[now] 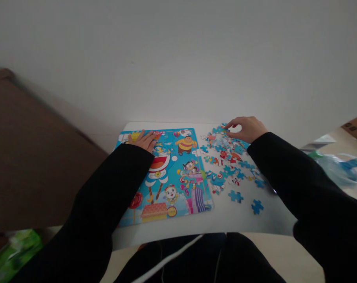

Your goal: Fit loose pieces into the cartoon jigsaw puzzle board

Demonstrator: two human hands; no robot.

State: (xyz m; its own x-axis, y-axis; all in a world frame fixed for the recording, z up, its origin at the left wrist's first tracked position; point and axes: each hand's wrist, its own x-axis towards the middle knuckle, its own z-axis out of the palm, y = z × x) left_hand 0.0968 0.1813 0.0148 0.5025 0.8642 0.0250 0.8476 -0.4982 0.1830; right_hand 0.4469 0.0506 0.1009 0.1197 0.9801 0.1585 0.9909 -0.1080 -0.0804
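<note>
On the left of the white surface (225, 218), the left hand (144, 140) lies flat with fingers spread on the top left corner of the cartoon puzzle board (166, 177), which looks filled edge to edge, though seams are too small to tell. To its right a heap of loose blue pieces (229, 163) lies unsorted. At the heap's far edge the right hand (247, 129) pinches thumb and forefinger narrowly on one piece (225, 127), so most sorting seems left.

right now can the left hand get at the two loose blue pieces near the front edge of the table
Probably yes, with a long reach. The left hand lies flat on the puzzle board; the two loose blue pieces sit apart on bare table, nothing covering them, though the right hand is nearer.
</note>
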